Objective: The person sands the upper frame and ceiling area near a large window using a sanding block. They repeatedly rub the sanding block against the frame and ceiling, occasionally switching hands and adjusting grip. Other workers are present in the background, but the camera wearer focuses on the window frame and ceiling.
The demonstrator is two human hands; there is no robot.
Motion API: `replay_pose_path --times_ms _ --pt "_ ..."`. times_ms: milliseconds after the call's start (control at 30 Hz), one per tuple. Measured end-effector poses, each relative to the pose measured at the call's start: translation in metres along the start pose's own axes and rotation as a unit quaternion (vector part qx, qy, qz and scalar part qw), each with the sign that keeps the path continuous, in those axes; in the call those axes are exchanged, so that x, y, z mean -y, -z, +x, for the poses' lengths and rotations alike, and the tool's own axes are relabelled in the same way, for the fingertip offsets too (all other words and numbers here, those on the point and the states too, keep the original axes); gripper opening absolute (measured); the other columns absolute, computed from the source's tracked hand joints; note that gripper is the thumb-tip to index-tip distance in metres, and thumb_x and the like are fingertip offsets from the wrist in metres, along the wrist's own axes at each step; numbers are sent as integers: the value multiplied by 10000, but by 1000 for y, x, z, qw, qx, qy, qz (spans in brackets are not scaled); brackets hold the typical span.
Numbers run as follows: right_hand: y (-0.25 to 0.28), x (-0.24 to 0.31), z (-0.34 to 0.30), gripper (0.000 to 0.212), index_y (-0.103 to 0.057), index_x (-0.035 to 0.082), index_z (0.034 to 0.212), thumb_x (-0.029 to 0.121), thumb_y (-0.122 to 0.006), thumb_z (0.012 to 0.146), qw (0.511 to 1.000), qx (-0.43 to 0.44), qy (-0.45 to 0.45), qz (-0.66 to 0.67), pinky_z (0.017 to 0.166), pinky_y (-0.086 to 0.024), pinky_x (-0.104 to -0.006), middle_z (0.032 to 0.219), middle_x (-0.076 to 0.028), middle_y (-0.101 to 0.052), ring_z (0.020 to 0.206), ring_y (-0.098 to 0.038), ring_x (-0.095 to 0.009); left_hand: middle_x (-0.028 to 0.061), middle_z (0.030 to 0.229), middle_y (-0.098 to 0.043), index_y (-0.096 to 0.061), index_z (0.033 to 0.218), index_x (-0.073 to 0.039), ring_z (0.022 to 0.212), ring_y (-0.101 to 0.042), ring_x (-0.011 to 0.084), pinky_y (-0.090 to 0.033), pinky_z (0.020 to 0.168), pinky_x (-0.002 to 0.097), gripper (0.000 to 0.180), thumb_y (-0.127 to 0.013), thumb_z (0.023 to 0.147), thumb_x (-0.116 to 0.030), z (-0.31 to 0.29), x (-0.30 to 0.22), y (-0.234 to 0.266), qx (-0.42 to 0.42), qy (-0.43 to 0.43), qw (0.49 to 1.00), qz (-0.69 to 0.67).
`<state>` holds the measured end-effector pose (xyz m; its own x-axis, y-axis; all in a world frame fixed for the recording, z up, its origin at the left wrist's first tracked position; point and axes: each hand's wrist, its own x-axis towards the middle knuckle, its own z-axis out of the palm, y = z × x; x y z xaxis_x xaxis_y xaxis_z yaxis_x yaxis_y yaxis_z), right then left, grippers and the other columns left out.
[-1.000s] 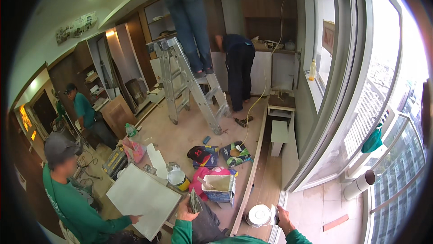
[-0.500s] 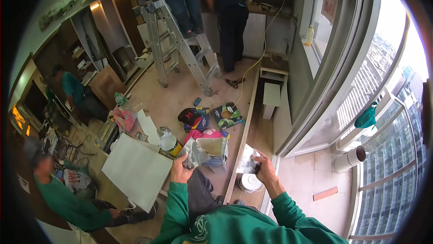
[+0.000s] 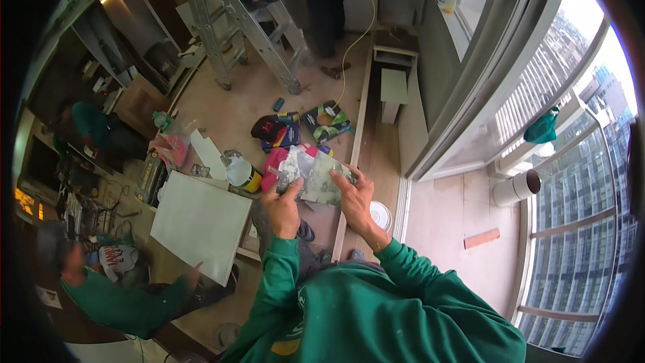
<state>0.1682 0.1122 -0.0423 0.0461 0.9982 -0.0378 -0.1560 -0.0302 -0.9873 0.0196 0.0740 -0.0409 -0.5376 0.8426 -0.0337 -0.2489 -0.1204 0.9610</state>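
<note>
Both my hands are raised in front of me, close together. My left hand [image 3: 282, 214] grips a flat scraper [image 3: 293, 164] coated in white paste, thumb laid along it. In my right hand [image 3: 357, 200] is another flat scraper, a grey, smeared plate [image 3: 321, 183], held between thumb and fingers. The two plates lie side by side and seem to overlap; whether they touch I cannot tell. Behind them, pink cloth [image 3: 274, 161] shows in part. A white and yellow tub [image 3: 243, 172] stands left of my left hand.
A white panel [image 3: 201, 225] lies at left, beside a person in green [image 3: 121, 296]. An aluminium stepladder [image 3: 235, 20] with a person on it stands ahead. Bags [image 3: 327, 121] and a black cap [image 3: 266, 128] lie on the floor. A round white lid [image 3: 379, 215] is at right.
My hands have come closer together, bringing the two scrapers side by side. The view has tilted down. The person at left has moved a hand onto or near the white panel.
</note>
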Motion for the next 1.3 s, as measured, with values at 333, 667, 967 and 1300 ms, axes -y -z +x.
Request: replay_pose_path --times_ms 333,667,967,1300 --pt "4 1 31 324 -676 -37 1043 200 -721 826 965 208 85 -135 614 -505 -275 779 -107 -694 678 -617 -106 62 933 -709 -674 1092 28 811 -641 111 -506 763 270 268 -672 832 -41 3 -3 39 202 -4 948 248" --pt "43 -49 38 323 -657 -34 1085 201 -701 868 994 83 -63 -22 612 -495 -283 831 -51 -666 701 -604 -126 64 950 -681 -662 1040 31 829 -593 135 -469 749 301 269 -715 835 -135 98 50 117 -98 8 988 115" --pt "113 -126 -11 396 -631 -71 1156 165 -715 849 966 -32 -255 29 712 -496 -281 962 -93 -669 811 -616 -161 253 846 -657 -684 892 36 776 -624 368 -469 721 392 344 -710 793 -292 177 159 108 -56 -73 927 364" --pt "139 -150 -18 361 -617 -76 1106 142 -701 831 953 -71 -295 25 697 -511 -294 918 -80 -655 791 -624 -167 235 827 -643 -695 896 -17 790 -616 411 -470 695 460 221 -683 784 -207 144 150 70 34 -134 850 508"
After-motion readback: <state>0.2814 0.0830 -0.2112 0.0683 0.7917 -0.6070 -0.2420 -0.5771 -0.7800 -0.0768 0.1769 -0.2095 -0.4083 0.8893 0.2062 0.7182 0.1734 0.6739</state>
